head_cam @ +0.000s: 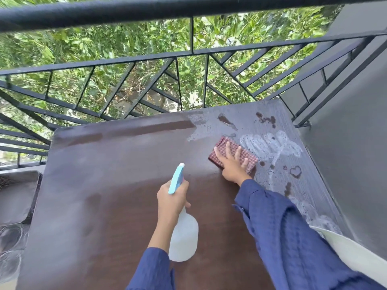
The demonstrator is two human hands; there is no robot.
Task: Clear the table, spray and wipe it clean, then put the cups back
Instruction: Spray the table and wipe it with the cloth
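A dark brown table (100, 174) fills the middle of the head view. My left hand (171, 197) grips the neck of a white spray bottle (184, 237) with a light blue nozzle (177, 177), held above the table's near half. My right hand (232, 164) lies flat, fingers spread, on a folded red checked cloth (225, 145) at the table's right part. White foam streaks and wet patches (272, 145) cover the grey right side of the table beyond the cloth. No cups are visible.
A black metal railing (188, 53) runs along the table's far edge and right corner, with green foliage behind it. A grey wall (351, 164) stands at the right. A dark cushioned seat (16, 197) sits at the left. A white edge (345, 248) shows at lower right.
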